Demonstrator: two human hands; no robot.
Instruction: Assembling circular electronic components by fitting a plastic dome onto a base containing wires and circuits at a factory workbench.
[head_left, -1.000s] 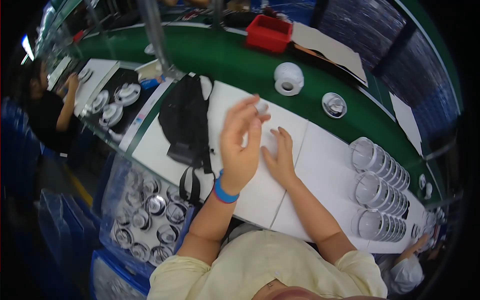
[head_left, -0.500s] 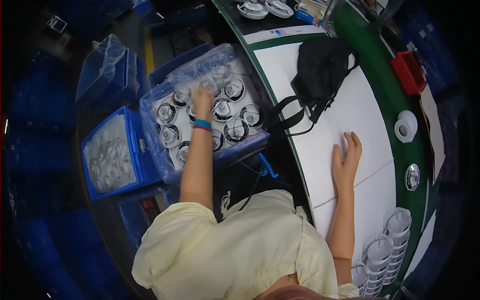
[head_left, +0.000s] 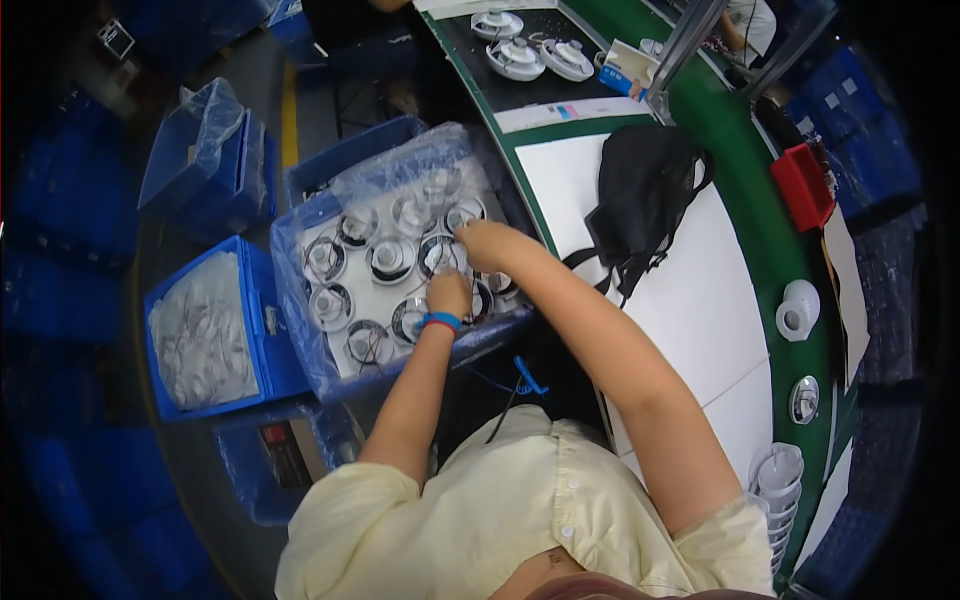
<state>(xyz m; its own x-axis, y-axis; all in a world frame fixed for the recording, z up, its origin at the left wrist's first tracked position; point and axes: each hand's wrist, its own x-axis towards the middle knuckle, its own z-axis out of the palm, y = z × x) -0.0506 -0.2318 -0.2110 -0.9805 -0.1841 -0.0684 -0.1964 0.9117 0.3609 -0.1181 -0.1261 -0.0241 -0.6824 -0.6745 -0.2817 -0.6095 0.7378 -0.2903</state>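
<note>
Both my hands are inside a blue crate (head_left: pixel 330 385) lined with clear plastic. Several round white parts (head_left: pixel 390 258) lie in it on a white sheet, each with a raised centre, a dark ring and thin wires. My left hand (head_left: pixel 449 294), a blue and a red band on its wrist, is closed low over a part toward the crate's near right. My right hand (head_left: pixel 485 246) reaches across from the bench side, fingers curled by a part at the crate's right edge. What the fingertips of either hand grip is hidden.
At left stands a blue bin (head_left: pixel 285 330) holding clear bags. On the right, a white-topped bench (head_left: pixel 690 330) bears a black bag (head_left: pixel 650 190). Beyond it are a red bin (head_left: pixel 803 187), a white roll (head_left: pixel 798 310) and stacked clear cups (head_left: pixel 778 480).
My right hand has left the white bench top and come into the crate. My left hand has moved nearer and to the right among the round parts. The whole view has shifted slightly.
</note>
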